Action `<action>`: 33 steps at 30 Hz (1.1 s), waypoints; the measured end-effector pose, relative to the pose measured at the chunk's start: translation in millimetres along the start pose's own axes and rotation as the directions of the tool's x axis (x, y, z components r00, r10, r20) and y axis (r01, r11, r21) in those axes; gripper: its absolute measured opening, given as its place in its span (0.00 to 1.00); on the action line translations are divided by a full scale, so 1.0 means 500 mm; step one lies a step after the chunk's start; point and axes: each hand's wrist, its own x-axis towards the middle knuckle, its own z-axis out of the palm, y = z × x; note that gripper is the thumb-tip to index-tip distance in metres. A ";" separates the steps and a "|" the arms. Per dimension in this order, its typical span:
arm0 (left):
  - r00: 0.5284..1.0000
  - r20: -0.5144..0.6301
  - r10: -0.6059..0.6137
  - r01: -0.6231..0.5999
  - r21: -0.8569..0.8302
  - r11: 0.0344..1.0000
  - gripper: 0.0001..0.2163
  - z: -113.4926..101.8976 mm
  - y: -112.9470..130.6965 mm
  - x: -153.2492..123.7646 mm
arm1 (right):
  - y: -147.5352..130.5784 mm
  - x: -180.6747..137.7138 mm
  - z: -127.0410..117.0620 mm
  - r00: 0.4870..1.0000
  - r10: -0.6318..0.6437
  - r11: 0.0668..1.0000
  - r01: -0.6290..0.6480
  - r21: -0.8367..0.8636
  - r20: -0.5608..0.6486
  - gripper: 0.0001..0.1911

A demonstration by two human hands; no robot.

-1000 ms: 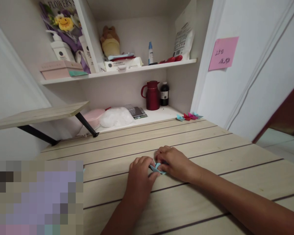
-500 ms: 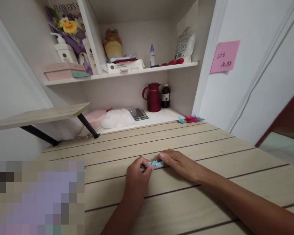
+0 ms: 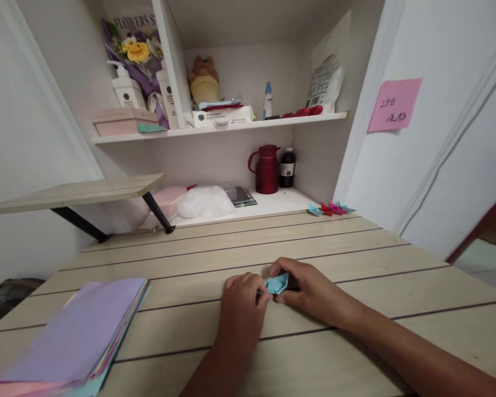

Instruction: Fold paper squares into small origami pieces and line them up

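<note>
Both hands pinching small blue folded paper (image 3: 276, 284) on wooden table (image 3: 355, 259), left hand (image 3: 242, 306) at its left end, right hand (image 3: 306, 284) clamped on right end, coloured paper stack (image 3: 78, 331) at left, folded paper pieces (image 3: 331, 208) at far edge.

Small folded light-blue paper piece (image 3: 276, 284), pinched just above the wooden table (image 3: 314, 242).

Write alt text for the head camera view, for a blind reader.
The left hand and right hand pinch a small light-blue folded paper at a pale wooden slatted table. A stack of coloured paper sheets lies at the left; small blue and red folded paper shapes and a dark red jug sit beyond.
</note>
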 end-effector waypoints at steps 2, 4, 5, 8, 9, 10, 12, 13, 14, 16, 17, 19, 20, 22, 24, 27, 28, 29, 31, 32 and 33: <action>0.999 0.041 -0.010 0.007 0.056 0.998 0.08 0.000 -0.002 -0.002 | 0.000 -0.002 -0.017 0.999 0.011 1.000 -0.011 0.014 0.047 0.15; 0.997 0.073 -0.019 0.013 0.084 0.996 0.08 0.000 -0.003 -0.003 | -0.002 -0.003 -0.035 0.995 -0.013 1.000 0.013 0.000 0.101 0.07; 0.996 0.083 -0.022 0.014 0.094 0.995 0.08 0.000 -0.003 -0.003 | -0.004 -0.004 -0.042 0.995 -0.027 0.999 0.029 -0.021 0.092 0.09; 0.994 0.110 -0.015 0.000 0.132 0.991 0.07 -0.002 -0.001 -0.001 | -0.007 -0.004 -0.049 0.997 -0.070 0.992 0.072 -0.108 0.019 0.07; 0.993 0.121 -0.002 -0.017 0.150 0.989 0.07 -0.003 0.001 -0.001 | -0.008 -0.004 -0.048 0.996 -0.090 0.987 0.090 -0.136 0.009 0.05; 0.991 0.133 0.019 -0.041 0.170 0.984 0.06 -0.004 0.004 -0.001 | -0.007 -0.005 -0.044 0.994 -0.109 0.981 0.110 -0.160 0.015 0.05; 0.983 0.161 0.082 -0.116 0.213 0.970 0.05 -0.005 0.009 0.000 | -0.004 -0.005 -0.035 0.990 -0.132 0.968 0.139 -0.208 0.045 0.07; 0.978 0.174 0.119 -0.158 0.233 0.959 0.05 -0.006 0.011 0.000 | -0.003 -0.005 -0.030 0.989 -0.133 0.961 0.144 -0.235 0.061 0.08; 0.971 0.182 0.155 -0.198 0.251 0.948 0.05 -0.005 0.013 0.000 | -0.001 -0.005 -0.026 0.989 -0.132 0.954 0.146 -0.264 0.070 0.10; 0.960 0.185 0.213 -0.258 0.275 0.926 0.07 -0.002 0.014 0.000 | 0.002 -0.006 -0.020 0.988 -0.136 0.933 0.151 -0.327 0.071 0.14; 0.956 0.176 0.234 -0.276 0.281 0.919 0.07 0.001 0.013 -0.001 | 0.003 -0.007 -0.018 0.988 -0.139 0.921 0.154 -0.358 0.068 0.15; 0.952 0.155 0.263 -0.298 0.281 0.912 0.08 0.006 0.011 -0.002 | 0.003 -0.009 -0.017 0.988 -0.139 0.899 0.153 -0.411 0.065 0.17; 0.950 0.150 0.273 -0.305 0.278 0.911 0.09 0.008 0.010 -0.003 | 0.002 -0.009 -0.016 0.989 -0.135 0.890 0.150 -0.431 0.067 0.18; 0.947 0.150 0.283 -0.315 0.271 0.910 0.10 0.010 0.010 -0.003 | 0.001 -0.010 -0.015 0.989 -0.128 0.876 0.150 -0.459 0.078 0.17; 0.947 0.154 0.283 -0.316 0.269 0.910 0.11 0.010 0.012 -0.003 | 0.001 -0.009 -0.012 0.987 -0.128 0.867 0.158 -0.473 0.095 0.15; 0.950 0.156 0.271 -0.304 0.262 0.916 0.10 0.009 0.017 -0.002 | 0.003 -0.003 -0.006 0.985 -0.124 0.862 0.165 -0.480 0.117 0.13; 0.953 0.158 0.258 -0.291 0.255 0.922 0.10 0.008 0.018 -0.001 | 0.004 0.000 -0.004 0.986 -0.118 0.861 0.161 -0.483 0.119 0.12; 0.959 0.159 0.236 -0.270 0.245 0.931 0.09 0.008 0.018 0.000 | 0.004 0.003 -0.002 0.987 -0.109 0.861 0.152 -0.486 0.116 0.10; 0.973 0.152 0.172 -0.203 0.218 0.955 0.06 0.007 0.017 0.000 | 0.003 0.010 0.000 0.990 -0.090 0.863 0.131 -0.488 0.107 0.07; 0.980 0.143 0.135 -0.163 0.200 0.966 0.04 0.006 0.016 0.000 | 0.002 0.013 0.001 0.991 -0.083 0.865 0.123 -0.487 0.102 0.05; 0.985 0.136 0.105 -0.129 0.178 0.975 0.04 0.005 0.015 0.000 | 0.001 0.015 0.001 0.992 -0.079 0.868 0.118 -0.483 0.100 0.04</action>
